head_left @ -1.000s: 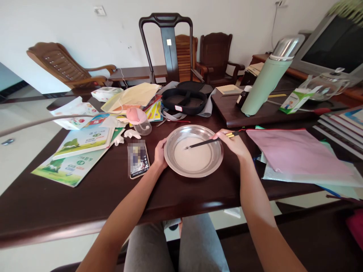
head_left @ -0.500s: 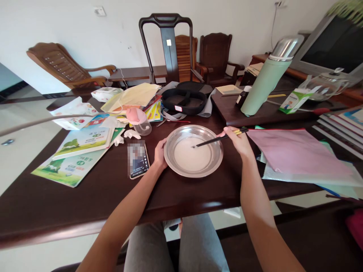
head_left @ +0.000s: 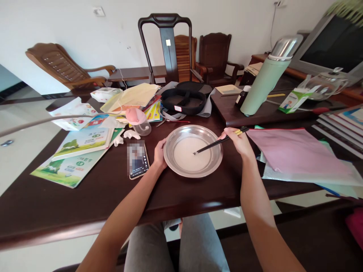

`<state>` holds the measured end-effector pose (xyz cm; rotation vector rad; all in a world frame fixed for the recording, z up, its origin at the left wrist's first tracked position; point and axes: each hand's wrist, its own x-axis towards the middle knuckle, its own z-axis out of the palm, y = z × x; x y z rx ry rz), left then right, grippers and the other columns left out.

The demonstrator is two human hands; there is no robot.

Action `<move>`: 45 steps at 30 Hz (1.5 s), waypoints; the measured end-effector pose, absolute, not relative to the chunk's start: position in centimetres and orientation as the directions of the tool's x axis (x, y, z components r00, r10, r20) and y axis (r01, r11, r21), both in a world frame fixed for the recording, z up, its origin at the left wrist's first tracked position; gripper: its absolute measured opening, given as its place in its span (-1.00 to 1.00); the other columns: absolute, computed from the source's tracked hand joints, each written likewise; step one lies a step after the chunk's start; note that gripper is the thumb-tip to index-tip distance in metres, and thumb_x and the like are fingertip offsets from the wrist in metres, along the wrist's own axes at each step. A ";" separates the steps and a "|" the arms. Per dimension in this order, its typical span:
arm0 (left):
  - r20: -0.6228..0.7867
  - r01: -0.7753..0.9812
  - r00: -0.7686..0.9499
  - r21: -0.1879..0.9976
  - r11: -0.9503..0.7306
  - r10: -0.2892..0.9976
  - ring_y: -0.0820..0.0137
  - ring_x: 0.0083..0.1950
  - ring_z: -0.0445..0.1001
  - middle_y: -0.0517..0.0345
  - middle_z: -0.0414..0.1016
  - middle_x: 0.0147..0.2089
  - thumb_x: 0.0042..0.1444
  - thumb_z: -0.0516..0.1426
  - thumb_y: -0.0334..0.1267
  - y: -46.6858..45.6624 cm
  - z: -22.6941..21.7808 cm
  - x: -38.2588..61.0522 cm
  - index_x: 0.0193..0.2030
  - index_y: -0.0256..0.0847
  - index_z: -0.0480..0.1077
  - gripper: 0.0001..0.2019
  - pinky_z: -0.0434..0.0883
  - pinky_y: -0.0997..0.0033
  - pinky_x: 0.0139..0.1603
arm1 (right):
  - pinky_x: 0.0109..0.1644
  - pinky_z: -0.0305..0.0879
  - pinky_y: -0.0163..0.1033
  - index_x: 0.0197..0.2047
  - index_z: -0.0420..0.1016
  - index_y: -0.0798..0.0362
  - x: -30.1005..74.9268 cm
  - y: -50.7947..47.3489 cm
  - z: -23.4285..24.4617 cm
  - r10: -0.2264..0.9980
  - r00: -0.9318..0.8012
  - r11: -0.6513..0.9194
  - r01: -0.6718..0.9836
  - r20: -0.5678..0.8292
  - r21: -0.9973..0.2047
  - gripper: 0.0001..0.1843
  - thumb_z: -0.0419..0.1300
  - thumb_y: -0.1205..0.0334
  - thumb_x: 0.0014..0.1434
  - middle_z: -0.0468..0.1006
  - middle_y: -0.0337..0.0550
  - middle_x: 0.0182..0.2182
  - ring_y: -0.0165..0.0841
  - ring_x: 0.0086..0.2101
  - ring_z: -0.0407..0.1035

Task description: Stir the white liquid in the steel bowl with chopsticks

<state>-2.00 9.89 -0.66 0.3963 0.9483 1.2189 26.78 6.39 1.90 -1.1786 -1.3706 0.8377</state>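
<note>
A round steel plate (head_left: pixel 181 170) with a thin layer of whitish liquid sits on the dark wooden table (head_left: pixel 85 196) in front of me. My left hand (head_left: pixel 159 154) grips the plate's left rim, fingers curled on it. My right hand (head_left: pixel 239 141) is closed on a pair of black chopsticks (head_left: pixel 212 144) with yellow ends. Their tips dip into the liquid near the plate's middle.
A phone (head_left: pixel 138 161) lies just left of the plate. Picture books (head_left: pixel 76 151), a pink-lidded cup (head_left: pixel 138 120) and papers clutter the left. A black case (head_left: pixel 184 100) is behind the plate, a green thermos (head_left: pixel 266 79) and pink folder (head_left: pixel 297 151) to the right.
The chopstick tips have swept from the plate's left-middle toward the right and nearer me, with my right hand shifting slightly right. My left hand stays on the rim.
</note>
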 end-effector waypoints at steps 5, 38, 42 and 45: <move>-0.392 -0.626 0.041 0.707 0.330 0.919 0.08 -0.16 0.64 0.08 0.60 -0.43 0.04 0.20 -0.23 10.0 -0.9 -2.1 -0.45 -0.22 0.48 -0.87 0.57 0.18 -0.08 | 0.04 0.46 -0.09 -0.43 0.65 -0.05 25.8 6.5 2.1 0.959 -0.102 0.282 0.210 0.266 -0.936 -0.52 0.28 -0.29 0.19 0.73 -0.14 -0.36 -0.17 -0.22 0.63; -0.369 -0.602 0.059 0.728 0.328 0.928 0.06 -0.14 0.64 0.09 0.61 -0.41 -0.01 0.27 -0.16 10.1 -1.3 -2.2 -0.42 -0.22 0.48 -0.84 0.57 0.15 -0.07 | 0.04 0.47 -0.05 -0.49 0.61 -0.05 26.6 6.2 2.1 0.970 0.020 0.234 0.188 0.241 -0.954 -0.47 0.26 -0.33 0.18 0.69 -0.16 -0.45 -0.14 -0.28 0.62; -0.364 -0.614 0.051 0.723 0.317 0.930 0.07 -0.15 0.65 0.10 0.61 -0.41 -0.02 0.26 -0.18 10.1 -1.4 -2.2 -0.44 -0.20 0.47 -0.85 0.57 0.17 -0.07 | 0.06 0.47 -0.06 -0.43 0.65 -0.05 25.8 6.4 2.3 0.965 -0.101 0.260 0.225 0.243 -0.939 -0.49 0.28 -0.34 0.16 0.73 -0.15 -0.36 -0.14 -0.21 0.63; -0.370 -0.617 0.052 0.718 0.321 0.928 0.05 -0.15 0.65 0.09 0.62 -0.39 -0.01 0.27 -0.18 10.1 -1.3 -2.1 -0.44 -0.20 0.46 -0.85 0.57 0.15 -0.07 | 0.07 0.46 -0.05 -0.44 0.64 -0.07 26.3 6.5 2.2 0.959 0.033 0.268 0.232 0.283 -0.935 -0.50 0.28 -0.34 0.16 0.72 -0.17 -0.39 -0.14 -0.22 0.62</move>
